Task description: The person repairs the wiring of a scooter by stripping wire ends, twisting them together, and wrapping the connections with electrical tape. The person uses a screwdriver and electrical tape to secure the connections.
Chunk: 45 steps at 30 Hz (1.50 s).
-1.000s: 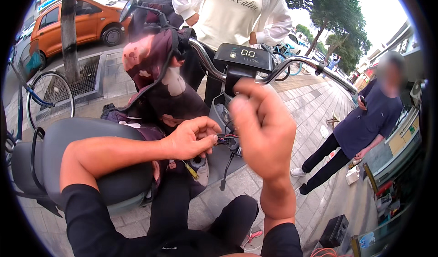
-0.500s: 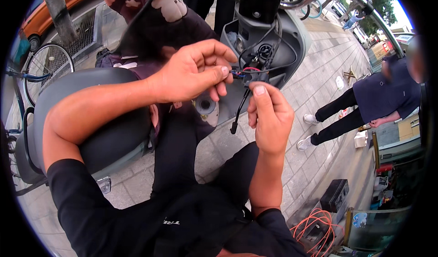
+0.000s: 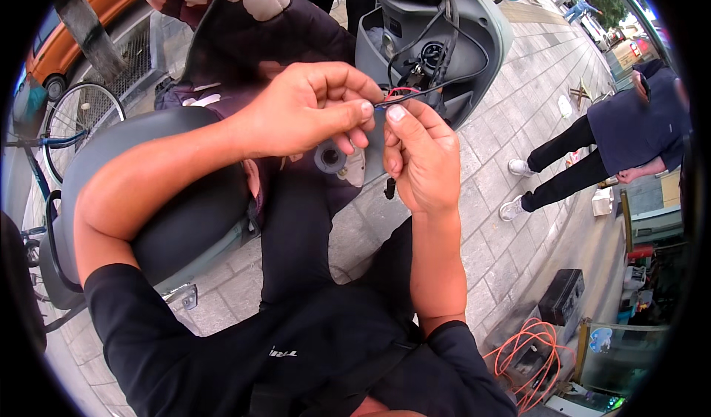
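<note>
Thin wires, a red one (image 3: 404,89) among them, run out of the grey front panel (image 3: 489,35) of an electric scooter. Thumb and forefinger of my left hand (image 3: 315,109) pinch the wire ends. Close against those fingertips, my right hand (image 3: 424,150) pinches the same bundle, its other fingers curled in. A bit of blue shows between the two hands; the exact ends are covered by my fingers. Black cables (image 3: 474,82) loop from the panel past a round lock-like part (image 3: 431,54). A black plug (image 3: 390,188) hangs below my right hand.
The scooter's dark seat (image 3: 170,187) lies under my left arm, beside a patterned quilted cover (image 3: 296,35). A person in dark clothes (image 3: 629,124) stands on the paving at right. An orange cable (image 3: 529,347) and a black box (image 3: 561,296) lie lower right.
My right hand has moved left and up, bringing its fingertips to those of my left hand at the wires. The black plug now shows less. The whole view has shifted slightly.
</note>
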{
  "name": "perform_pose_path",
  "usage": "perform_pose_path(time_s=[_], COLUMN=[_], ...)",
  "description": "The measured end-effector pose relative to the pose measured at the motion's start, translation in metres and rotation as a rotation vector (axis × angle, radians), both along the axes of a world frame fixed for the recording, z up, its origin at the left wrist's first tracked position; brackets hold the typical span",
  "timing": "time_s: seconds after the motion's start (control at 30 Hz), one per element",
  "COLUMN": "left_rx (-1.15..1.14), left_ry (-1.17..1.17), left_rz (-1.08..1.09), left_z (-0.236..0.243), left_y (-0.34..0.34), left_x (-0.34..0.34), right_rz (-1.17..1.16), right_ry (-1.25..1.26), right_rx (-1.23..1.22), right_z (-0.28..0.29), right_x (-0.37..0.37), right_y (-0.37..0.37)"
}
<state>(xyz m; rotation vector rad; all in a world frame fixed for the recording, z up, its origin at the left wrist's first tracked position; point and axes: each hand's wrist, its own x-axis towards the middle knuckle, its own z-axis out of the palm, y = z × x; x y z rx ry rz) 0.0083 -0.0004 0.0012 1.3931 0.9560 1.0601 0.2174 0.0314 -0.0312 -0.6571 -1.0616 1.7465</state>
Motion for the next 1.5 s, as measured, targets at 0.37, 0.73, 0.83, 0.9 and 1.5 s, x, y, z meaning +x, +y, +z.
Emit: perform_pose_path(time_s=[0.37, 0.73, 0.83, 0.9, 1.5], left_rx=[-0.195, -0.356, -0.325, -0.322, 0.526], left_ry=[0.225, 0.379, 0.468, 0.468, 0.666], left_rz=[-0.243, -0.395, -0.298, -0.245, 0.081], left_z=[-0.002, 0.003, 0.009, 0.005, -0.009], left_y=[-0.008, -0.007, -0.005, -0.01, -0.008], left_x=[0.003, 0.001, 0.001, 0.001, 0.004], right_rz=[0.074, 0.184, 0.067, 0.02, -0.179], right_ry=[-0.042, -0.061, -0.233, -0.306, -0.169], right_rx=[0.069, 0.118, 0.259, 0.307, 0.234], right_z=[-0.039, -0.032, -0.029, -0.021, -0.011], right_x=[0.013, 0.026, 0.023, 0.019, 0.006], right_y=[-0.016, 0.007, 0.008, 0.005, 0.004])
